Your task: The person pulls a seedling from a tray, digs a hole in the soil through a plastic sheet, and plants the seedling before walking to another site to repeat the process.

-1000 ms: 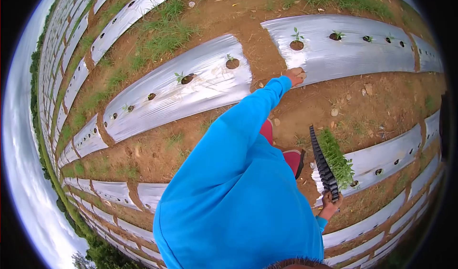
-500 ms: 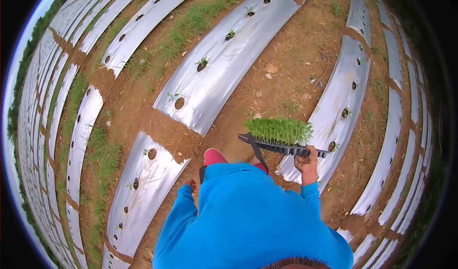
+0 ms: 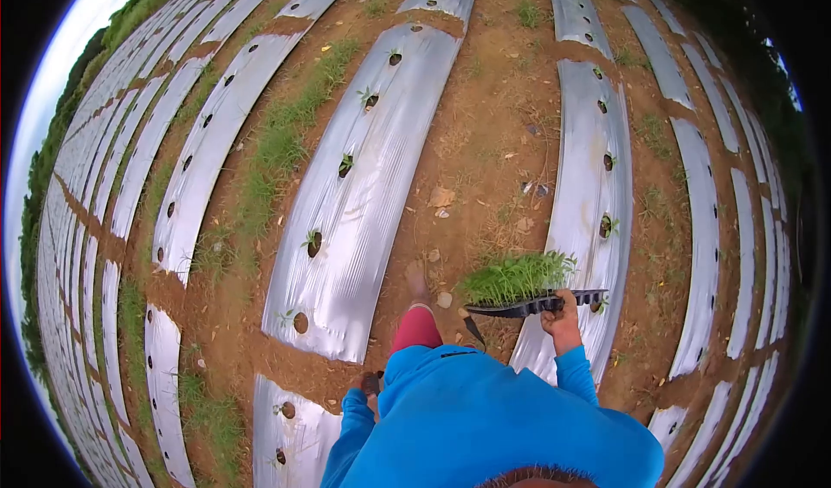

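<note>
My right hand (image 3: 561, 322) grips the right end of a black seedling tray (image 3: 528, 308), held out at waist height in front of me. Dense green seedlings (image 3: 519, 278) stand up from the tray. A dark strip (image 3: 473, 327) hangs at its left end. Low beside my left hip is my left hand (image 3: 370, 386), partly covered by the blue sleeve; its fingers are too small and dark to make out. The nearest things to it are bare soil and the end of a mulched bed.
Silver plastic-mulched beds (image 3: 359, 185) with planting holes run ahead, several holding small plants. Another mulched bed (image 3: 589, 185) lies to the right. Between them is a brown soil path (image 3: 467, 159) with stones. My bare foot (image 3: 417, 280) is on it. Grass (image 3: 277, 150) grows further left.
I have stepped forward, and the beds have slid down and turned in view. A bare foot now shows ahead. My right hand still carries the tray; my left hand stays low at my side.
</note>
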